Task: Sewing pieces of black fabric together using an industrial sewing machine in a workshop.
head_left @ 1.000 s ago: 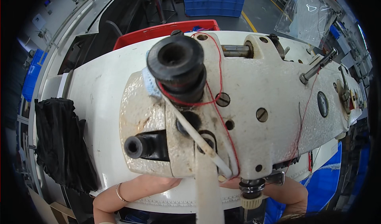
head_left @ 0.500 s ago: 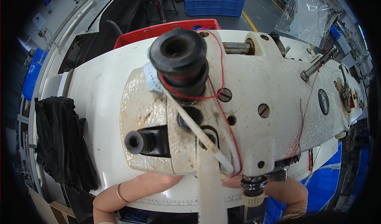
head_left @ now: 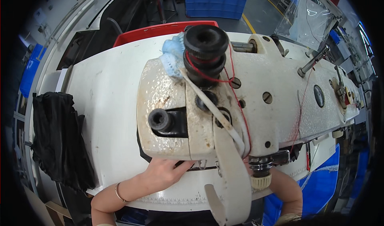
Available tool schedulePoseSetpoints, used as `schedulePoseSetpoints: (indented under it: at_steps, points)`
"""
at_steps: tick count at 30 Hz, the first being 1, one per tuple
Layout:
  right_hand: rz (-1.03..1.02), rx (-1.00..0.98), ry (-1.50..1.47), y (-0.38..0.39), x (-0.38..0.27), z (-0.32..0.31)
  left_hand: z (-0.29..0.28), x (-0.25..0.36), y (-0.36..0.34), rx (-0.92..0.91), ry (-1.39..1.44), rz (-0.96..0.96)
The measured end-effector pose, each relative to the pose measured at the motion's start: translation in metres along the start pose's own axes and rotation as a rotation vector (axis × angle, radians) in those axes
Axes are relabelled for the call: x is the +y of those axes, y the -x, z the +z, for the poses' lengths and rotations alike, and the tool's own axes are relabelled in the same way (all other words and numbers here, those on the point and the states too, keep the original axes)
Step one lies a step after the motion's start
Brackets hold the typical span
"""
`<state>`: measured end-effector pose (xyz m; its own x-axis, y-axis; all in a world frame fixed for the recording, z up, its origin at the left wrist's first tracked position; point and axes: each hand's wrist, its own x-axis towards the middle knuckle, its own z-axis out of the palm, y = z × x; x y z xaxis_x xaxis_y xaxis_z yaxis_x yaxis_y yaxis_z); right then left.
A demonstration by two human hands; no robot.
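A white sewing machine (head_left: 290,86) fills the middle of the view, its head hiding much of the work beneath. Just under the front of the head is my left hand (head_left: 163,174), fingers curled and thumb near the forefinger. It appears closed on black cloth (head_left: 143,152), which shows as a dark edge beside and below the head. My right forearm (head_left: 287,190) reaches in from the right, its hand mostly hidden behind the tension knob (head_left: 261,181). Red thread (head_left: 245,124) loops around the black round post (head_left: 206,46) and runs down the head.
A black folded cloth pile (head_left: 58,140) lies on the white table (head_left: 110,90) at the left. Behind the machine stands a red bin (head_left: 152,30), with a blue crate (head_left: 216,4) farther off. Blue material (head_left: 324,186) is at the lower right. A pale strap (head_left: 234,178) hangs in front.
The view has shifted, so the machine head appears farther right. More of my left hand and some black cloth under the head now show; the pale strap's curled end has come into sight.
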<state>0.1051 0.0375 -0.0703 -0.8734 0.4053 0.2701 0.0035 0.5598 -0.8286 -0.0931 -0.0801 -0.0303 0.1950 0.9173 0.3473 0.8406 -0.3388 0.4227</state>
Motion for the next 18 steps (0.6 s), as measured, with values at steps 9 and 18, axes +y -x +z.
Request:
schedulePoseSetpoints:
  at_steps: [9, 18]
  points:
    - [-0.151, -0.198, 0.567, -0.002, 0.006, -0.001, 0.006, -0.007, -0.003, 0.049, -0.146, 0.058]
    - [-0.172, 0.136, 0.435, -0.021, -0.011, -0.013, -0.017, -0.008, -0.030, 0.016, -0.097, -0.097]
